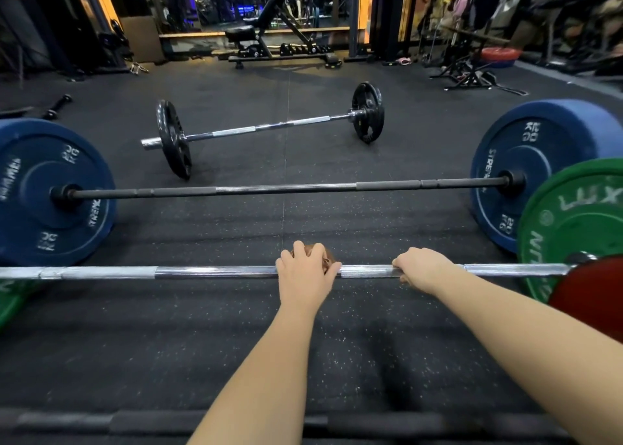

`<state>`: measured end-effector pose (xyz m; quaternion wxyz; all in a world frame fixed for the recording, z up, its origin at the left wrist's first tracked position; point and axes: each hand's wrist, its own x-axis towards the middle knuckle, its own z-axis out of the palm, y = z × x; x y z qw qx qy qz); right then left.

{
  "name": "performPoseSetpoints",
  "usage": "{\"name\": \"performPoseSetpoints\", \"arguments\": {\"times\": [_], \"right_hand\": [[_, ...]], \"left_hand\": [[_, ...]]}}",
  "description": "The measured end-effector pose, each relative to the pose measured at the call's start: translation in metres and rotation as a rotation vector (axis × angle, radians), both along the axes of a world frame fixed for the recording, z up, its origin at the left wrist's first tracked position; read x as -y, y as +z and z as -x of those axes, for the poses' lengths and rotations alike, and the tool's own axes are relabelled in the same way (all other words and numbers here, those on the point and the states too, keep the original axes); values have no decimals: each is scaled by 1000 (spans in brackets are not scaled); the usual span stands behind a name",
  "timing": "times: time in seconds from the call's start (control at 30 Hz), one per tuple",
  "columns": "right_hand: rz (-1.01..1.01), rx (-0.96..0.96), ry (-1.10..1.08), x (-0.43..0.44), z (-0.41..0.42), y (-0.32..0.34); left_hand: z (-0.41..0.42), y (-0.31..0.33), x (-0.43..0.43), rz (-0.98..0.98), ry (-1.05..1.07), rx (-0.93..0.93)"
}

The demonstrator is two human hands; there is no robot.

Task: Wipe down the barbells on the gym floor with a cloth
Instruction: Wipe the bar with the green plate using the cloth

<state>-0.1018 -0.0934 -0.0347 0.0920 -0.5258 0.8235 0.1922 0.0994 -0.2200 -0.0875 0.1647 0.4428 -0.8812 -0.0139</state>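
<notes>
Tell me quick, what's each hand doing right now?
Left hand: grips a brown cloth wrapped on the chrome barbell.
Right hand: grips the chrome barbell directly, no cloth.

Blue plates (43, 161), green plate (580, 229), silver bar (202, 272), brown cloth (328, 258), speckled black floor (303, 353).

Bare mat (209, 232) beyond chrome bar (209, 272)
</notes>
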Motion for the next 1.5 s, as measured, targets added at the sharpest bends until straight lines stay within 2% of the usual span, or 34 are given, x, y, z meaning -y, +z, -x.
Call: {"name": "performPoseSetpoints", "arguments": {"times": [0.1, 0.17, 0.37, 0.43, 0.57, 0.63, 0.7, 0.8, 0.93, 1.0, 1.1, 1.27, 1.5], "right_hand": [[45, -15, 1, -6, 1, -7], [84, -27, -4, -9, 3, -15], [135, -48, 2, -13, 6, -31], [129, -58, 9, -13, 6, -32], [113, -70, 6, -11, 6, -29], [107, -65, 2, -9, 5, -25], [110, -68, 1, -8, 5, -24], [99, -82, -6, -8, 3, -25], [106, -80, -13, -9, 2, -26], [118, -72, -17, -10, 1, -28], [157, -71, -22, -14, -2, -32], [151, -73, -22, -15, -3, -31], [106, -94, -31, -10, -9, -26]], "left_hand": [[-6, -9, 19, 166, 32, -114], [-10, -12, 34, 179, 63, -221], [6, -19, 23, 220, 82, -148], [21, -16, 7, 178, 30, -143], [58, 5, -34, -39, -49, -215], [65, 11, -40, -86, -83, -154], [60, 16, -35, -79, -100, -58], [40, 16, -14, -45, -41, -12], [-3, 5, 31, 40, 136, -96], [-21, 2, 51, 18, 176, -132], [-29, 7, 60, -99, 160, -155], [-19, -2, 32, -2, 188, -129], [6, -9, 1, -9, 42, -177]]}}
